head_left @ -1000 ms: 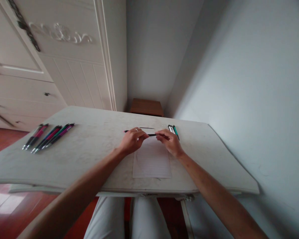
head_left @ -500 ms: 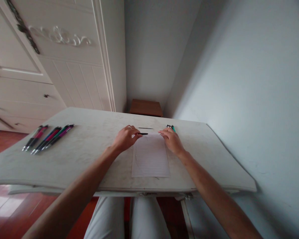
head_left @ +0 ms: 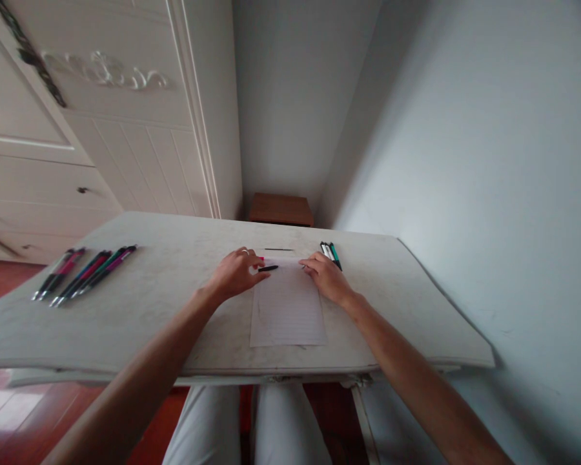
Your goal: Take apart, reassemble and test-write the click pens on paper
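Observation:
My left hand [head_left: 233, 276] is closed on a pen [head_left: 268, 268]; its black end sticks out to the right and a bit of pink shows above my fingers. A short gap away, my right hand [head_left: 323, 276] rests at the top right corner of a lined paper sheet [head_left: 287, 313], fingers pinched together; what they hold is too small to make out. Both hands lie at the sheet's far edge on the white table [head_left: 174, 284]. A thin dark stick [head_left: 279, 249] lies just beyond the sheet.
Several pens [head_left: 82, 273] lie in a row at the table's left end, and a few more pens [head_left: 330, 252] by my right hand. A white wardrobe [head_left: 101, 129] stands left, a wall on the right, and a brown stool [head_left: 281, 208] behind the table.
A second ago both hands held one pen between them. They have drawn apart; the pen stays in my left hand and my right hand has moved right, still pinched.

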Available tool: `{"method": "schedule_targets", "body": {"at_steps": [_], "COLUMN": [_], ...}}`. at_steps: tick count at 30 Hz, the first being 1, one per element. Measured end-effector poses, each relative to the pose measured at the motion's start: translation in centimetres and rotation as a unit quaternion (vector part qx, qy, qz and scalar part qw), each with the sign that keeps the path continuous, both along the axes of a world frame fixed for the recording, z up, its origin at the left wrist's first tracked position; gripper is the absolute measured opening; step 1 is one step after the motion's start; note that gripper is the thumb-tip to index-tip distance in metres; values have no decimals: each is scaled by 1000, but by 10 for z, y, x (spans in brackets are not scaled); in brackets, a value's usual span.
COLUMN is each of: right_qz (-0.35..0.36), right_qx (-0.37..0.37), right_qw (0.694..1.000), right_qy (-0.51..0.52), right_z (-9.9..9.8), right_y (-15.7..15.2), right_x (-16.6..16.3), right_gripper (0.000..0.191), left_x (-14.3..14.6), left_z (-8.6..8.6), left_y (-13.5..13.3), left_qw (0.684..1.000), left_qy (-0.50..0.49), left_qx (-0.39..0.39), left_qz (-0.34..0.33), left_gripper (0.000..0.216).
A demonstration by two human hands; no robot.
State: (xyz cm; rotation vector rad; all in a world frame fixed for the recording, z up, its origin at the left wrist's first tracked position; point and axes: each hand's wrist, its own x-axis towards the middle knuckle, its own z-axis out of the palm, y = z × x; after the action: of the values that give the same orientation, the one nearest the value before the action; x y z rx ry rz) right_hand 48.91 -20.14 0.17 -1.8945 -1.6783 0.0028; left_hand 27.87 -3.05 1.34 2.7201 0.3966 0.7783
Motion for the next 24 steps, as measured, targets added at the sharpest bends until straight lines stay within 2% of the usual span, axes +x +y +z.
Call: {"method": "schedule_targets", "body": {"at_steps": [14,24], "right_qz": [2,8], "right_qx": [4,89], "right_qw": [1000,994], "right_qy": [31,60], "right_z": [1,-3], "right_y": [-1,4], "right_x": [2,7], "right_gripper": [25,24], "left_x": [1,1], "left_z": [5,2], "left_y": [-5,2], "left_qw": [1000,994], "left_qy": [-25,-77], "left_qx": [3,-13], "left_qz": [13,72], "left_gripper": [21,20]}}
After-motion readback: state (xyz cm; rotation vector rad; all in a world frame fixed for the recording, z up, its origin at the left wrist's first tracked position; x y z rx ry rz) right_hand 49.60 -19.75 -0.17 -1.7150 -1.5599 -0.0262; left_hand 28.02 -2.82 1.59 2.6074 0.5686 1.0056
